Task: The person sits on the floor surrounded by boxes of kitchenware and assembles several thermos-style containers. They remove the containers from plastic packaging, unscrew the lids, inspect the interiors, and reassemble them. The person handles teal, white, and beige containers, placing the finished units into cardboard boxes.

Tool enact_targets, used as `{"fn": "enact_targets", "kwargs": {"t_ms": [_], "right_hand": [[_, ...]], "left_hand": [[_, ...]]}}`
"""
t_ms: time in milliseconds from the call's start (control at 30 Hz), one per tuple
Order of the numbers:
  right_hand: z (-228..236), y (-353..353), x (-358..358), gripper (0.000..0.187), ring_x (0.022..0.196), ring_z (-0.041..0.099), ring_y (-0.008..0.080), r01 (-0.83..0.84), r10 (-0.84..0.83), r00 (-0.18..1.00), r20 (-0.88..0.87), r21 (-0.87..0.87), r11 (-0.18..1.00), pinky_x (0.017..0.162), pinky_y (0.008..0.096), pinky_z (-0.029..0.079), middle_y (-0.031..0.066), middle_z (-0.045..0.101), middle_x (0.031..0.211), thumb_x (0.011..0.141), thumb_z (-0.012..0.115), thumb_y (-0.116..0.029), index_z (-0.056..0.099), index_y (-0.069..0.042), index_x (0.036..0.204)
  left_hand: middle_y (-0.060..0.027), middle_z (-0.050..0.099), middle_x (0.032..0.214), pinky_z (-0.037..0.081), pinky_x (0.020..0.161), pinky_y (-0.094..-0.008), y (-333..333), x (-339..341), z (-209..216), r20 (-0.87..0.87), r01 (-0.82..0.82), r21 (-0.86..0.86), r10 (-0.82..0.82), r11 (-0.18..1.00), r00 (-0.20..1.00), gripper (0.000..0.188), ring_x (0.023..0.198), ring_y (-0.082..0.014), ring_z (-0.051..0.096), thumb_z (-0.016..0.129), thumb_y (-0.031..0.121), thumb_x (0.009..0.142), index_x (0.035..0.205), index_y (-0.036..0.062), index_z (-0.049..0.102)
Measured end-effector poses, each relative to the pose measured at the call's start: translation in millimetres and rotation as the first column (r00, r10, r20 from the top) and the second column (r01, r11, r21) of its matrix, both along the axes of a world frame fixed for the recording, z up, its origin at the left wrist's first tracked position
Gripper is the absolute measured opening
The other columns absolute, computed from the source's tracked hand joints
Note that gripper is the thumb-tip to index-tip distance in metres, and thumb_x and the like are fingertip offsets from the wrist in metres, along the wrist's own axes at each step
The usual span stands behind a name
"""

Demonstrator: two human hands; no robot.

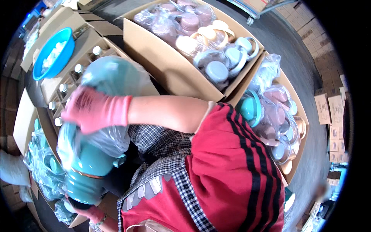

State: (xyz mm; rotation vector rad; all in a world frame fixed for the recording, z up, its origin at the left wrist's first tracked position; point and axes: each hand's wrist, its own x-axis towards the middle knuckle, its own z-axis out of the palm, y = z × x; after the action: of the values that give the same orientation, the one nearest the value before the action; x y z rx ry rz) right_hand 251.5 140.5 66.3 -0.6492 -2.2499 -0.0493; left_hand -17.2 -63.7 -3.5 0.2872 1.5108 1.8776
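A glossy teal jug-like vessel (85, 170) with a thin brownish band leans in front of me. My left hand (91, 214), in a pink glove, grips its dark lower end; most of those fingers are hidden behind it. Higher up, my right hand (92, 110), also gloved in pink and blurred by motion, is closed on a clear plastic bag (110, 141) hanging over the vessel. Beyond that hand, a blurred teal rounded piece (112, 77) shows through clear plastic. Whether the right fingers also grip this piece is unclear.
A divided carton with several white-capped bottles (79, 69) stands ahead left, by a blue basin (69, 52) of small white pieces. Left is a carton of bagged teal parts (46, 174). Large cartons (162, 73) hold bagged pink, cream and blue parts. A wheeled cart (251, 17) stands farther off.
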Motion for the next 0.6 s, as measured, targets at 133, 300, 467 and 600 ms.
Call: {"fn": "enact_targets", "kwargs": {"t_ms": [133, 300, 467, 600], "right_hand": [[23.7, 22.7, 11.7, 0.024, 0.077, 0.057, 0.0335, 0.009, -0.123, 0.884, -0.450, -0.247, 0.969, 0.068, 0.0422, 0.045, 0.0149, 0.059, 0.077, 0.062, 0.062, -0.020, 0.056, -0.005, 0.079], [34.4, -2.7, 28.4, 0.023, 0.077, 0.058, 0.0338, 0.014, -0.072, 0.978, -0.195, -0.285, 0.958, 0.068, 0.0418, 0.046, 0.0189, 0.057, 0.077, 0.063, 0.056, -0.011, 0.052, -0.002, 0.084], [21.7, -22.4, 59.8, 0.022, 0.074, 0.059, 0.0327, 0.161, -0.166, 0.986, 0.007, -0.275, 0.948, 0.066, 0.0393, 0.047, 0.0178, 0.058, 0.074, 0.065, 0.058, -0.014, 0.053, -0.001, 0.082], [46.0, -41.3, 151.0, 0.022, 0.066, 0.060, 0.0325, 0.308, -0.358, 0.928, -0.105, -0.324, 0.895, 0.061, 0.0403, 0.048, 0.0193, 0.057, 0.067, 0.066, 0.060, -0.018, 0.055, -0.002, 0.079]], "left_hand": [[-0.0206, 0.040, 0.126, 0.029, 0.098, -0.0446, 10.9, -43.2, -101.5, -0.261, 0.764, -0.182, -0.779, 0.619, 0.570, 0.059, 0.118, -0.0325, 0.037, 0.034, 0.045, 0.088, 0.126, -0.0011, 0.035], [-0.0167, 0.029, 0.136, 0.020, 0.099, -0.0575, 86.6, 121.4, -34.3, 0.179, 0.657, 0.688, -0.949, 0.309, 0.259, 0.080, 0.124, -0.0361, 0.027, 0.053, 0.057, 0.073, 0.133, 0.0089, 0.029], [-0.0099, 0.034, 0.134, 0.026, 0.096, -0.0576, 112.4, 114.8, -33.7, 0.240, 0.393, 0.581, -0.612, 0.712, 0.754, 0.056, 0.122, -0.0323, 0.032, 0.050, 0.041, 0.083, 0.130, 0.0164, 0.035], [-0.0091, 0.036, 0.132, 0.032, 0.093, -0.0509, 177.1, 123.6, -9.3, 0.040, 0.755, 0.503, -0.884, 0.421, 0.466, 0.049, 0.118, -0.0283, 0.037, 0.046, 0.032, 0.086, 0.129, 0.0118, 0.037]]}}
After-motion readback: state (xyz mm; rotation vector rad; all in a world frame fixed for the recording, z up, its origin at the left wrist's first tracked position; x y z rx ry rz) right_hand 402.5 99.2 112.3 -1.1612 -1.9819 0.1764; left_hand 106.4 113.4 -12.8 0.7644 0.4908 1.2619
